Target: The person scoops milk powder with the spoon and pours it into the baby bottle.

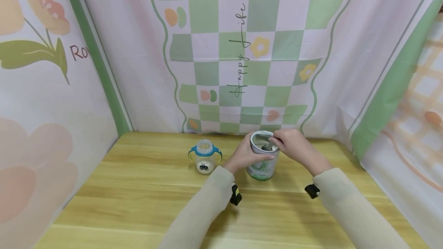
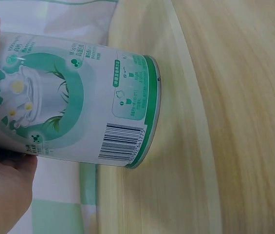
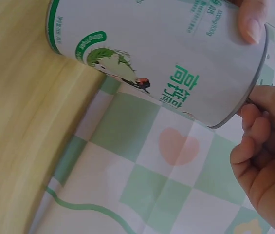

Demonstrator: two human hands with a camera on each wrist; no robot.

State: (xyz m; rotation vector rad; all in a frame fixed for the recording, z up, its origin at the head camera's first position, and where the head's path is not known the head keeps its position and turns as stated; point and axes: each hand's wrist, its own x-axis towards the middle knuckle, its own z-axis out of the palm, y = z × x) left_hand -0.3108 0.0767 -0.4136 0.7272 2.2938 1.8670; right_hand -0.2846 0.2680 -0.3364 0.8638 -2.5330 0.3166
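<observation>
A white and green milk powder can (image 1: 261, 169) stands near the back of the table with its top uncovered. My left hand (image 1: 243, 155) grips it round the side, thumb across the front below the rim. Over the right side of the rim, my right hand (image 1: 292, 143) pinches the handle of a spoon (image 1: 267, 147), whose dark, shiny bowl shows inside the can. In the right wrist view, the right fingers are curled right at the rim, and the can wall hides the spoon's bowl. The left wrist view shows the can's printed label and barcode (image 2: 121, 142).
Left of the can stands a baby bottle (image 1: 205, 163) with a blue two-handled collar (image 1: 196, 151), its top uncapped and pale contents low inside. The wooden table (image 1: 138, 203) ends at a patterned curtain (image 1: 207, 68) just behind the can. More curtain hangs on both sides.
</observation>
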